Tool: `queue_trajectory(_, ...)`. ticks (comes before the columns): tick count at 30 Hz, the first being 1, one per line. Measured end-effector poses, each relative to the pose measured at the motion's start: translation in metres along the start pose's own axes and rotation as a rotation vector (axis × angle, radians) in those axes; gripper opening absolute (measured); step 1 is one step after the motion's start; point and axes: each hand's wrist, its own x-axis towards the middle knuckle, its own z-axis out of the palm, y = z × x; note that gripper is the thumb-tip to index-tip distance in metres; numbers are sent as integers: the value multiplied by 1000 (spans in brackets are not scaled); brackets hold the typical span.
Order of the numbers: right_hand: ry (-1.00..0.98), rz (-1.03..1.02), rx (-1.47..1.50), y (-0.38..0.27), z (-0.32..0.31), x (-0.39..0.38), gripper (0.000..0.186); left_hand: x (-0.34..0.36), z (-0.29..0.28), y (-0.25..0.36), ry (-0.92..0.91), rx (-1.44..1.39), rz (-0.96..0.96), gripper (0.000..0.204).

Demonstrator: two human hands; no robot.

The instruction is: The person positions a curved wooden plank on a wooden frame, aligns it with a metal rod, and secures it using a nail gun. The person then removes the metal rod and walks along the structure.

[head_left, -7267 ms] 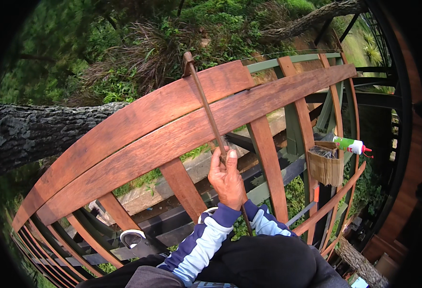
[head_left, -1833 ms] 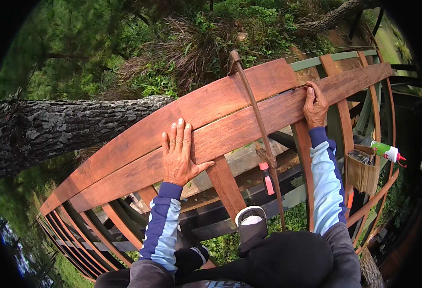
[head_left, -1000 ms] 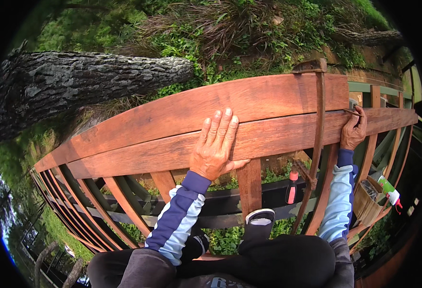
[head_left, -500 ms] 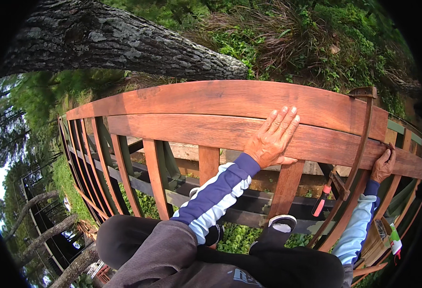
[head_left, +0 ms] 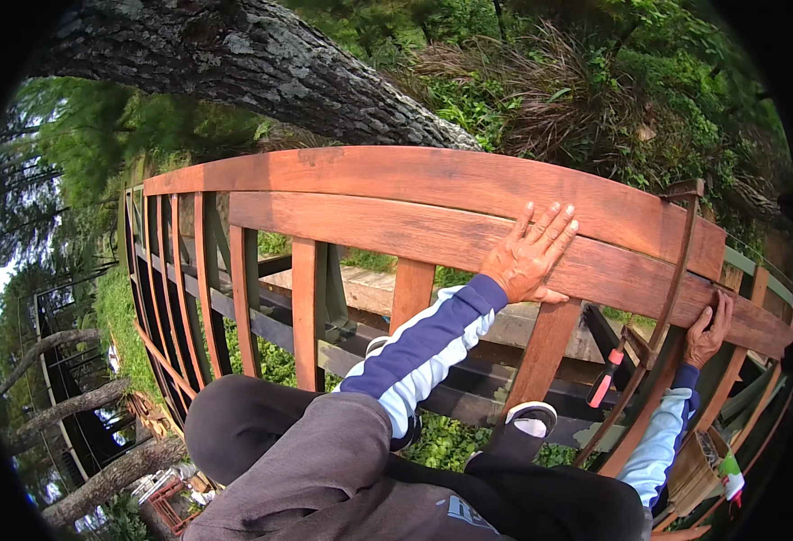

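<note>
My left hand lies flat with spread fingers on the nearer reddish-brown plank. A second, longer plank runs along its far side, with a thin seam between them. My right hand touches the nearer plank towards its right end, just past the end of the far plank. Its fingers look stretched out over the wood; their undersides are hidden. Between my hands, a rusty bar clamp spans both planks. A red-and-black handle hangs by its lower jaw.
Upright wooden slats and dark metal rails stand below the planks. My shoe shows beneath, above green plants. A thick tree trunk leans across the far side. At lower right are a cardboard box and a white-and-green bottle.
The view has shifted slightly, so the railing appears further right at its left end. My left hand stays flat on the plank. My right hand's fingers have straightened somewhat near the plank's end.
</note>
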Motion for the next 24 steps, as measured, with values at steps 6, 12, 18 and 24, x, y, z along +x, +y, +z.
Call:
queue_trajectory(6, -109, 55, -34, -36, -19, -7, 41, -1, 5, -1, -7, 3, 7, 117)
queue_trajectory(12, -143, 85, 12, -39, -17, -17, 50, 2, 8, -2, 2, -4, 26, 117)
queue_trajectory(18, -170, 182, 82, -43, -18, -18, 54, 4, 7, -2, -15, 24, 44, 116)
queue_trajectory(24, -160, 215, 98, -48, -18, -16, 53, 3, 8, -1, -9, 19, 37, 114)
